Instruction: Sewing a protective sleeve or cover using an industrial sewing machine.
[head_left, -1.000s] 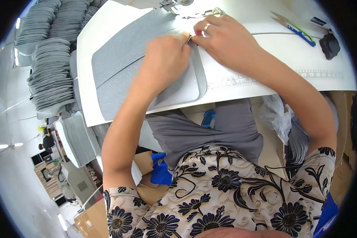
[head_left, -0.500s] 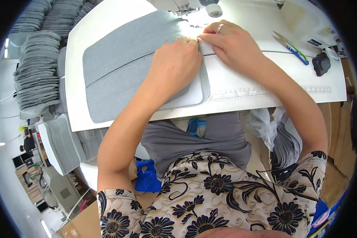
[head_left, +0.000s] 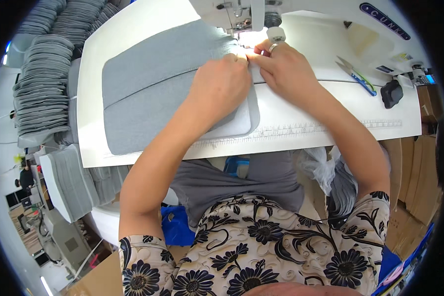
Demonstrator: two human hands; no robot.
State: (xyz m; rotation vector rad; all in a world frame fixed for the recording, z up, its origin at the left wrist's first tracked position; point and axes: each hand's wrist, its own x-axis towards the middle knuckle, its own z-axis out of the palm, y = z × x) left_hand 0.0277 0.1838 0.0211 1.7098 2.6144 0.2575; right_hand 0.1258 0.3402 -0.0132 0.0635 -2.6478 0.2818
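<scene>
At the far left we see tall stacks of grey fabric pieces (head_left: pixel 43 93), their soft edges layered in wavy ridges. Below them leans a thicker bundle (head_left: pixel 66 182), its flat sheets packed side by side. Next comes the smooth white tabletop (head_left: pixel 96 148), and on its left half lies the grey panel (head_left: pixel 143 84), a broad, matte, felt-like sheet with rounded corners and a thin dark line running across it. A paler, round-cornered layer (head_left: pixel 240 123) shows from beneath its lower right side.

Our left hand (head_left: pixel 222 81) rests over the panel's right part, fingers curled down to its edge; we cannot tell whether the tips pinch the cloth or only press on it. Just beyond the fingertips stands the hard white sewing machine (head_left: pixel 227 15), with metal fittings and a bright glow near the needle area. Our right hand (head_left: pixel 291 66), wearing a smooth metal ring (head_left: pixel 273 48), meets the left close to that glow. Its thumb and forefinger come near each other, but glare hides whether they close on anything.

Below the right forearm, a ruler scale (head_left: pixel 291 131) lies along the table's near side. Under the table edge we see a crinkled clear plastic bag (head_left: pixel 318 170). Farther right are slim, pointed scissors (head_left: pixel 362 81) with blue-and-green handles, then a lumpy black object (head_left: pixel 392 93), and finally creased brown cardboard (head_left: pixel 414 172).
</scene>
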